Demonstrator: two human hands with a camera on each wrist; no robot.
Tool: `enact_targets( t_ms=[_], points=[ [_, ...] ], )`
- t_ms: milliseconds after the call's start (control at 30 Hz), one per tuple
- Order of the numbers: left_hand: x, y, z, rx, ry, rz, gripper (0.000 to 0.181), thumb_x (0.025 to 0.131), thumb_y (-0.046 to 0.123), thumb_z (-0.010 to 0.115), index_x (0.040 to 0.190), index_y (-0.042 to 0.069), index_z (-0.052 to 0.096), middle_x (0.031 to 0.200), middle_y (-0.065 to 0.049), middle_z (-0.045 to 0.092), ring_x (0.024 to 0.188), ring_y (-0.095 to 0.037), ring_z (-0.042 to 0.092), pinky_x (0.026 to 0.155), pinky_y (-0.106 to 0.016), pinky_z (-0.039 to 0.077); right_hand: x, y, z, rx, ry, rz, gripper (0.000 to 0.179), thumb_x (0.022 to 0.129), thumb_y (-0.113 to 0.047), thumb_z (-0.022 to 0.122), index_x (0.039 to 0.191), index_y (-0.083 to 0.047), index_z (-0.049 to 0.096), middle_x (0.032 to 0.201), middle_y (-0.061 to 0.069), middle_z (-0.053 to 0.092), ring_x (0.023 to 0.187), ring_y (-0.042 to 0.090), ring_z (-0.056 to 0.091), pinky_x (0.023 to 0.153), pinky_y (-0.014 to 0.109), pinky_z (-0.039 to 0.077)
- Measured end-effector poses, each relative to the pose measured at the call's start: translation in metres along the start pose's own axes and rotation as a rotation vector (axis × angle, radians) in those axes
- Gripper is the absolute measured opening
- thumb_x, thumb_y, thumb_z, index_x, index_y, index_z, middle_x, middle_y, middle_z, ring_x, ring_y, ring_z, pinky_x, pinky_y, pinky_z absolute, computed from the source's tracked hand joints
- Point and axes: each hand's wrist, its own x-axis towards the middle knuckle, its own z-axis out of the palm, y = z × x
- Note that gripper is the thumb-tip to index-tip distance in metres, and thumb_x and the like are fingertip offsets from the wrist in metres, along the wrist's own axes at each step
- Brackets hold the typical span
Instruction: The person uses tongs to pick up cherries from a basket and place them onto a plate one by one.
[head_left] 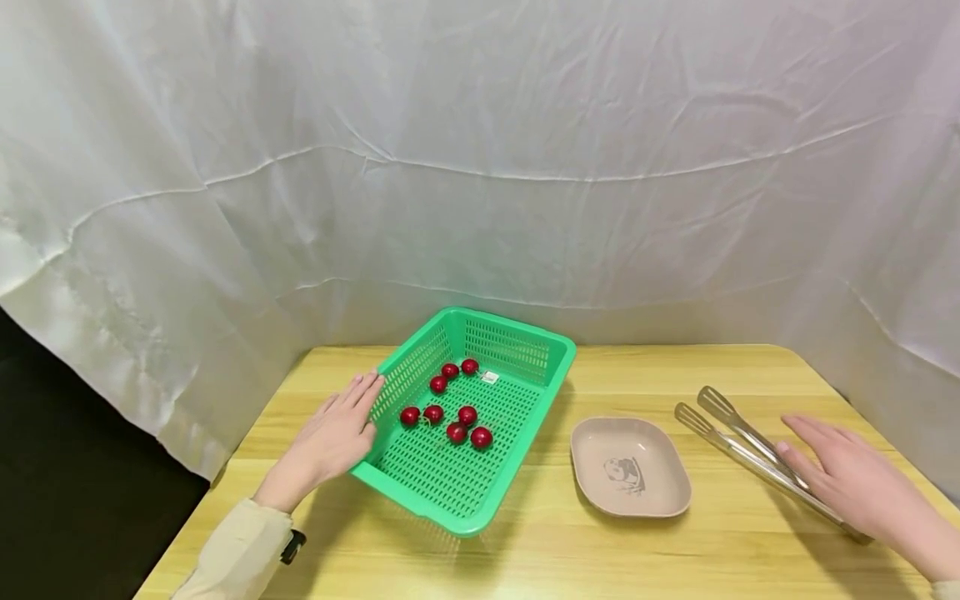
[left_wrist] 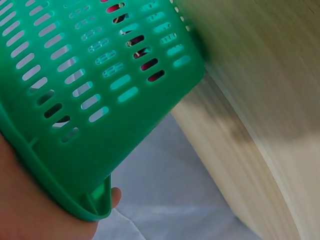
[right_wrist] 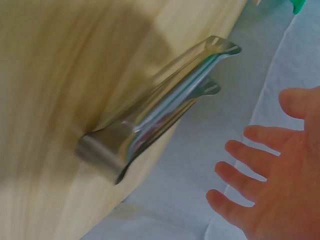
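In the head view a green perforated plastic basket [head_left: 510,408] holds several dark red cherries [head_left: 457,432], some with stems showing. My left hand [head_left: 337,433] rests on the basket's left rim with its fingers straight; the left wrist view shows the hand against the rim, mostly hidden by the basket wall. Metal tongs [head_left: 757,458] lie on the table at the right, their slotted ends pointing away and spread apart. Above their handle end hovers my right hand [head_left: 855,475], fingers extended. In the right wrist view that hand [right_wrist: 270,175] is apart from the tongs [right_wrist: 165,110] and holds nothing.
Between basket and tongs sits a shallow beige square dish [head_left: 660,483] with a panda picture. A small white tag [head_left: 490,377] lies inside the basket. The wooden table [head_left: 547,558] has pale cloth [head_left: 525,208] hanging behind and beside it.
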Motion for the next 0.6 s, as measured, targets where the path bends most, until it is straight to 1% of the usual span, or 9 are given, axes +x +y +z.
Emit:
enact_targets(
  t_ms=[100,200,333,400,600],
  points=[
    [0.001,-0.001,0.001,0.003,0.003,0.008,0.065,0.097,0.016,0.046,0.156,0.003,0.022,0.162,-0.015,0.014,0.148,-0.036,0.012,0.116,-0.058,0.013,-0.005,0.006,0.001,-0.024,-0.018,0.018,0.052,0.103,-0.027,0.051,0.135,0.014,0.047,0.129,0.041,0.048,0.111,0.061,0.043,0.095,0.072,0.029],
    [0.001,-0.001,0.001,0.007,0.004,0.009,0.067,0.096,0.015,0.048,0.156,0.002,0.022,0.162,-0.016,0.014,0.148,-0.037,0.012,0.116,-0.058,0.013,-0.008,0.009,0.001,-0.029,-0.06,0.041,0.053,0.102,-0.03,0.052,0.134,0.013,0.048,0.129,0.041,0.048,0.11,0.063,0.043,0.088,0.072,0.033],
    [0.0,-0.002,0.001,0.008,0.001,0.003,0.068,0.095,0.016,0.049,0.156,0.003,0.022,0.162,-0.016,0.014,0.148,-0.037,0.012,0.116,-0.059,0.013,-0.01,0.009,0.001,-0.011,-0.123,0.063,0.059,0.1,-0.035,0.055,0.135,0.012,0.048,0.131,0.041,0.047,0.111,0.064,0.042,0.087,0.074,0.034],
    [0.0,-0.002,0.001,0.003,-0.002,-0.004,0.068,0.095,0.017,0.049,0.156,0.004,0.021,0.162,-0.016,0.014,0.148,-0.037,0.012,0.116,-0.059,0.013,-0.01,0.007,0.003,-0.007,-0.137,0.064,0.061,0.099,-0.038,0.058,0.134,0.011,0.049,0.131,0.04,0.048,0.111,0.064,0.044,0.086,0.074,0.036],
    [0.0,0.001,0.0,0.007,-0.002,-0.008,0.068,0.096,0.018,0.049,0.157,0.005,0.021,0.162,-0.016,0.014,0.148,-0.037,0.012,0.115,-0.06,0.013,-0.008,0.004,0.011,-0.015,-0.112,0.047,0.064,0.093,-0.041,0.065,0.132,0.008,0.053,0.124,0.035,0.056,0.108,0.058,0.052,0.082,0.07,0.043]
  ],
)
